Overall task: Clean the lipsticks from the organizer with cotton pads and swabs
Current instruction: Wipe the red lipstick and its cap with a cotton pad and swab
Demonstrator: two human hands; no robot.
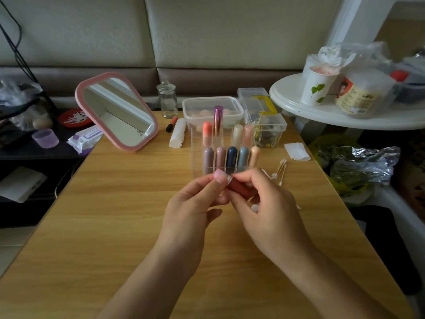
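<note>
My right hand (259, 196) grips the red lipstick (240, 188), my left hand (197, 199) pinching its end. I'd hold it steady and wipe gently.

a home living room: padded sofa (184, 31) behind a wooden table (115, 226).

Dim, flat daylight is falling softly across the tabletop (115, 226), the mirror (119, 113) is catching a pale glare, and the wide lens is bending and softening the edges.
</note>
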